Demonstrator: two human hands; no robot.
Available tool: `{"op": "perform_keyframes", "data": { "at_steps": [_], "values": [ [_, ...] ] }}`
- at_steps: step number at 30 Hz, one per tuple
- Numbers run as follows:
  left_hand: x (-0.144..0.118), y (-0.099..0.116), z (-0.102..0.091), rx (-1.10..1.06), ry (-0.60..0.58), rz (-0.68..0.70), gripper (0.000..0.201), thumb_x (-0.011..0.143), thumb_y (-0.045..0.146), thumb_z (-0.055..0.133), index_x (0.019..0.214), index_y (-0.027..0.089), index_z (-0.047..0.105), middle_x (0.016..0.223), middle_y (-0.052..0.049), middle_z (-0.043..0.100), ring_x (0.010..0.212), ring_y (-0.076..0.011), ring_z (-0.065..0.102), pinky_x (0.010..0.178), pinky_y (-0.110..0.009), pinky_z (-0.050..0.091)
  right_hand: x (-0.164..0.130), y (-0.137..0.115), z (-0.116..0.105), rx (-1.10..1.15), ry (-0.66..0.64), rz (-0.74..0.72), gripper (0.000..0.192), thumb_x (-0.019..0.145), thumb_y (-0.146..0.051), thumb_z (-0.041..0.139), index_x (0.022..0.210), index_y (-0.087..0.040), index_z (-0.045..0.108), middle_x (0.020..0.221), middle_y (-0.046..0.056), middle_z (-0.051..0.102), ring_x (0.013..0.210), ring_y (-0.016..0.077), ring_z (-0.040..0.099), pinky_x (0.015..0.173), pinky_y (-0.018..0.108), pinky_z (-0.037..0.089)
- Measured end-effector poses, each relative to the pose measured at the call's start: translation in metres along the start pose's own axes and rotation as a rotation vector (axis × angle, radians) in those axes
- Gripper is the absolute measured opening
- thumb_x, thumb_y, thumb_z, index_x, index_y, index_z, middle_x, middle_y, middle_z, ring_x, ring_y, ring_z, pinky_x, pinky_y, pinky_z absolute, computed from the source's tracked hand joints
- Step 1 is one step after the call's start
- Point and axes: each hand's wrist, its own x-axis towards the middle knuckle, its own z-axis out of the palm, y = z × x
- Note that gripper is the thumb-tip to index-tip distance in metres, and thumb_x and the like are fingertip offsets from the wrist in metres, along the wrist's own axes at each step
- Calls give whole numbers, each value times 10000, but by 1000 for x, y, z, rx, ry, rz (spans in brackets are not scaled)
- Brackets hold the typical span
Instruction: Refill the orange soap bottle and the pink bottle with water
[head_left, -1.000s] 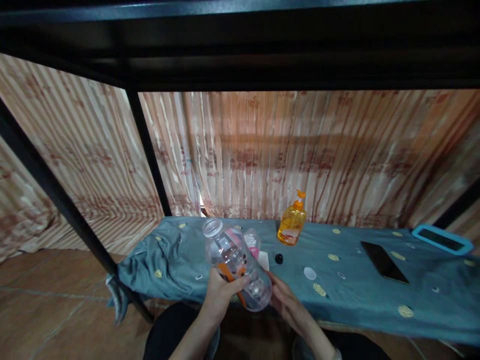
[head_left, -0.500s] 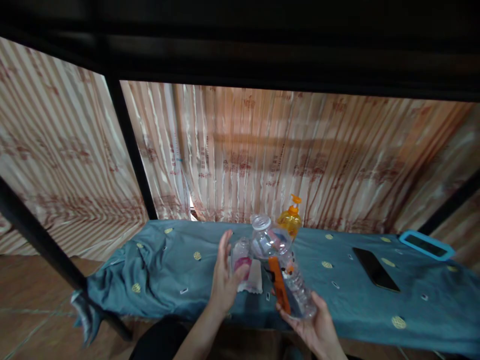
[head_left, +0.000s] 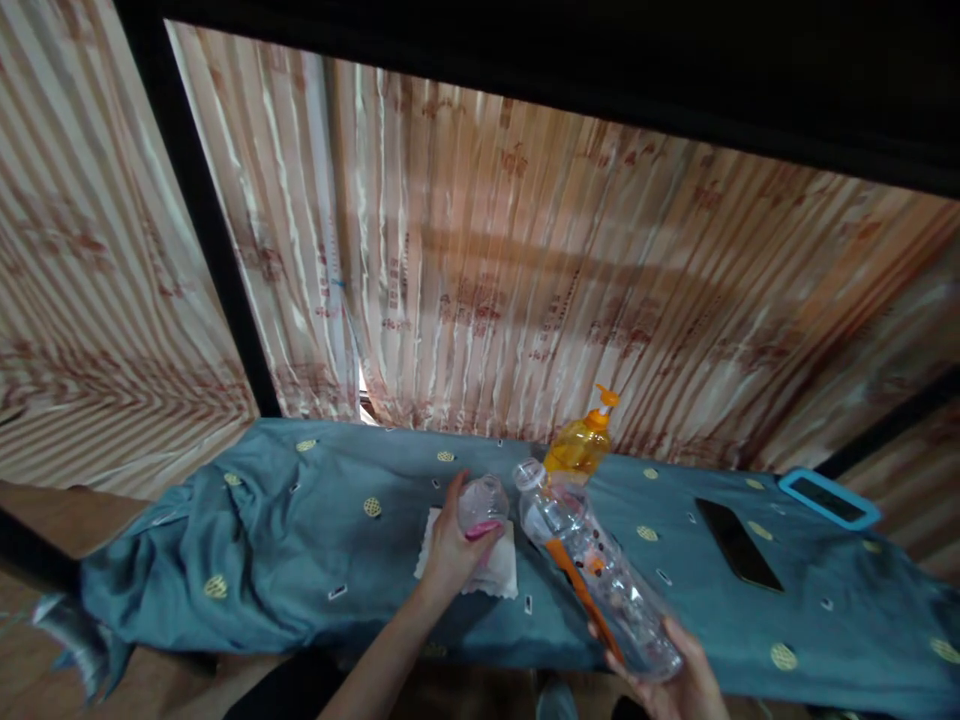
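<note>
Orange-banded bottle (head_left: 611, 580), gripped by right fingers (head_left: 681, 645), partly hid the pump bottle (head_left: 579, 445) near the bed's (head_left: 285, 550) back edge; left fingers (head_left: 452, 500) clasped a small bottle (head_left: 484, 503).

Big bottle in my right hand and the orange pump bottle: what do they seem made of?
Big bottle: probably clear, glossy plastic; its see-through wall catches bright glints. Orange pump bottle: likely shiny plastic, amber and translucent below its opaque orange pump.

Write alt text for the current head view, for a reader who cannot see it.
A person's right hand holds a large clear bottle at a tilt, while the left hand grasps a smaller clear bottle near a white cloth or paper. Beyond the large bottle is an orange pump bottle; a black flat device lies rightward on the patterned teal bedding.
</note>
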Motion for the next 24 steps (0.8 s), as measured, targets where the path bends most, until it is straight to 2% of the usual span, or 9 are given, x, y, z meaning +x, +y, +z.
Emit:
{"op": "perform_keyframes", "data": {
  "at_steps": [4, 9, 13, 16, 18, 20, 22, 24],
  "values": [
    [-3, 1, -1, -40, -10, 5, 676, 698, 306, 756, 1307, 184, 489, 1265, -125, 645, 1195, -311, 601, 1050, -474, 442, 3, 3, -8, -46, 27, 14, 363, 581, -495, 845, 862, -274, 779, 908, 99, 773, 768, 307, 737, 615, 368, 595],
    [-9, 3, -2, -53, -62, 43, 645, 700, 282, 744, 1294, 191, 507, 1279, -110, 636, 1202, -296, 594, 1057, -442, 446, 8, 1, -19, -74, 48, 30, 360, 572, -487, 845, 876, -308, 774, 909, 81, 775, 748, 297, 736, 631, 387, 596],
    [-9, 6, -1, -64, -76, 39, 626, 710, 276, 735, 1291, 194, 516, 1277, -105, 638, 1205, -299, 589, 1058, -439, 447, 8, -5, -28, -109, 81, -17, 322, 610, -452, 835, 887, -301, 772, 905, 54, 775, 711, 243, 729, 593, 323, 587],
    [-8, 6, 0, -80, -76, 45, 628, 693, 267, 751, 1278, 201, 531, 1265, -98, 643, 1208, -302, 584, 1068, -448, 436, 4, -9, -28, -147, 103, -37, 305, 601, -441, 838, 876, -327, 772, 893, 41, 776, 709, 226, 727, 493, 246, 535],
    [-8, 5, 1, -88, -69, 55, 618, 684, 259, 759, 1262, 200, 547, 1269, -103, 637, 1211, -305, 580, 1074, -453, 428, -1, -12, -25, -180, 118, -61, 305, 644, -468, 802, 923, -353, 765, 930, 35, 777, 767, 225, 730, 445, 208, 495],
    [-8, 3, 1, -97, -62, 68, 600, 680, 253, 761, 1245, 201, 562, 1263, -104, 637, 1204, -306, 582, 1072, -453, 429, -7, -15, -21, -206, 125, -82, 345, 693, -481, 763, 1018, -367, 741, 973, 27, 774, 792, 219, 728, 473, 221, 517],
    [-8, 2, 1, -106, -62, 88, 594, 676, 245, 763, 1237, 210, 570, 1245, -96, 644, 1192, -300, 587, 1063, -446, 435, -11, -18, -18, -225, 122, -81, 471, 722, -479, 744, 1174, -366, 674, 990, 28, 771, 709, 203, 722, 489, 246, 537],
    [-8, 1, 1, -106, -68, 103, 599, 673, 244, 767, 1238, 215, 569, 1229, -90, 650, 1180, -296, 593, 1054, -437, 442, -15, -20, -18, -212, 132, -64, 661, 735, -487, 733, 1348, -334, 538, 992, 49, 770, 682, 214, 723, 508, 273, 560]
  ]
}}
